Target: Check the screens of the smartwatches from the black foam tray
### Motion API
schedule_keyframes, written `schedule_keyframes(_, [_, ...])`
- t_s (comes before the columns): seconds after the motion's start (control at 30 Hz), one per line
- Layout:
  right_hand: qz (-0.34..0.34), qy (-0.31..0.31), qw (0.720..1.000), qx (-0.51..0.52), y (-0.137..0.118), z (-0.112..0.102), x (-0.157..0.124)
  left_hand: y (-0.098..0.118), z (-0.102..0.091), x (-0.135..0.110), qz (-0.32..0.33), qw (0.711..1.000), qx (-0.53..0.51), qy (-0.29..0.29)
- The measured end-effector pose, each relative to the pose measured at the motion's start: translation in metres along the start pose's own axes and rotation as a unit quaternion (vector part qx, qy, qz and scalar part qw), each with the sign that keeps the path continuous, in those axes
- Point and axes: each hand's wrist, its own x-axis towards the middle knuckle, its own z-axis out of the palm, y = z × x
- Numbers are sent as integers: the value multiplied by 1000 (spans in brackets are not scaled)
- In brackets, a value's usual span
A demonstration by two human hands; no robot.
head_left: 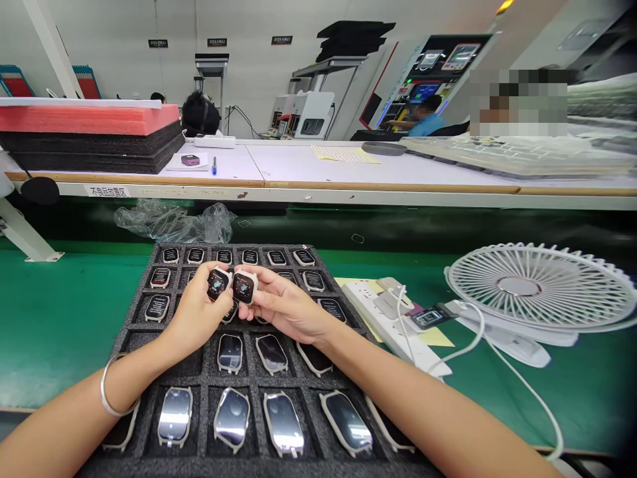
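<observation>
Gripping one watch (pixel 217 284), my left hand (pixel 196 302) held it just beside a second watch (pixel 244 287), clasped in my right hand (pixel 281 302), above the foam tray (pixel 202 411). From my end I judged the work partway: far-row watches (pixel 170 255) showed lit text; near-row watches (pixel 175 416) looked dark.

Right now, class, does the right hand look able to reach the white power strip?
Probably yes: the power strip lies just beside the foam tray, and nothing tall blocks the way, though the right hand holds a watch.
</observation>
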Motion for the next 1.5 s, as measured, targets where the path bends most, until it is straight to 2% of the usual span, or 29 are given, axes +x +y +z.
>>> schedule_keyframes(1.0, [9,4,1000,3,1,0,-1,1,0,-1,-7,999,-33,-9])
schedule_keyframes(1.27, [14,22,1000,3,-1,3,-2,0,0,-1,-7,999,-35,-12])
schedule_keyframes(1.5, [13,9,1000,-5,0,2,-3,2,-1,-1,-7,999,-30,-14])
